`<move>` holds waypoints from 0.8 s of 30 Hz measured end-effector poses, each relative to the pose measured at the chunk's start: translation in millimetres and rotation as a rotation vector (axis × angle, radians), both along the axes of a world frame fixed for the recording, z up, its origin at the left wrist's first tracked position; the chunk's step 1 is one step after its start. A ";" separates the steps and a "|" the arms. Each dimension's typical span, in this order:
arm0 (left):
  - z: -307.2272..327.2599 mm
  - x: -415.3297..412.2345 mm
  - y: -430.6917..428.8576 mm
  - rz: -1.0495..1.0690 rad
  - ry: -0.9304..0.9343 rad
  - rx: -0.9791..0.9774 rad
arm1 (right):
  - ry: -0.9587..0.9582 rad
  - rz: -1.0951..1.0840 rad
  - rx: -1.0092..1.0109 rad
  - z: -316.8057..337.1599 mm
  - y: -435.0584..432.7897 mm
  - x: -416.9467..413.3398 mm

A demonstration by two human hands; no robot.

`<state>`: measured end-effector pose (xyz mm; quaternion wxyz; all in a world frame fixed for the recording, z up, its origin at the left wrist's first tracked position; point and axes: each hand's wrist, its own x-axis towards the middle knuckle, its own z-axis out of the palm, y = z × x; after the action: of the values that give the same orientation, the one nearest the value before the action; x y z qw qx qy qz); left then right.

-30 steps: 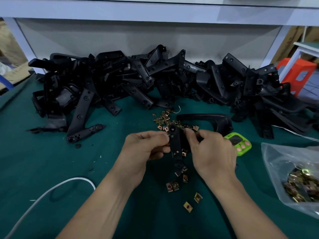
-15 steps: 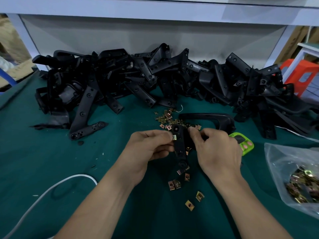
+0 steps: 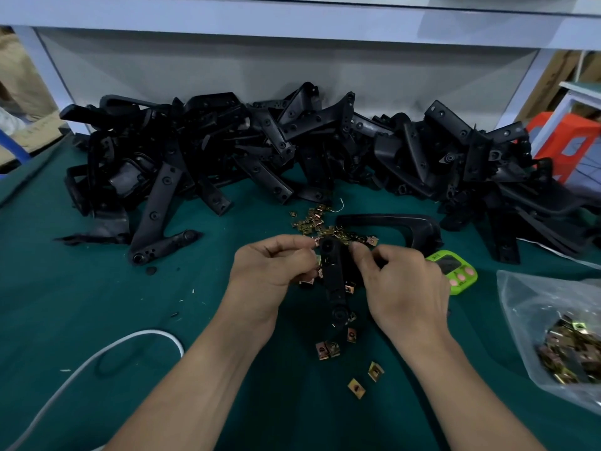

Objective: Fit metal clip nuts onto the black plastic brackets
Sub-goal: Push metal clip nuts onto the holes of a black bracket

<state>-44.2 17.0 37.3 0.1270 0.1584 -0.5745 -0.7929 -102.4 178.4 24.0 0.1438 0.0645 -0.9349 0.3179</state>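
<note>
Centre frame: the left hand [image 3: 273,271] pinches the black bracket [image 3: 333,281] at its edge, while the right hand [image 3: 406,288] curls round its top end. Loose clip nuts [image 3: 328,348] lie just below on the green table [image 3: 65,304]. The bracket pile [image 3: 260,151] spans the upper frame.

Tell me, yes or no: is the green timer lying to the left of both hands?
No, the green timer lies to the right of the right hand, partly hidden behind it.
</note>
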 end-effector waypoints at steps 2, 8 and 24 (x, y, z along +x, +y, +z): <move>0.2 -0.4 0.8 0.024 0.002 -0.012 | -0.005 0.003 -0.012 -0.5 -0.9 1.1; -2.2 1.1 4.1 -0.010 0.014 0.016 | 0.000 -0.031 -0.006 0.6 -2.5 2.1; -2.8 2.0 3.9 -0.166 -0.041 0.038 | 0.074 -0.045 0.075 -5.0 -4.0 4.2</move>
<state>-42.2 20.9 34.5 0.0463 0.1288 -0.5728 -0.8082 -98.2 174.4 19.0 0.1827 0.0607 -0.9414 0.2769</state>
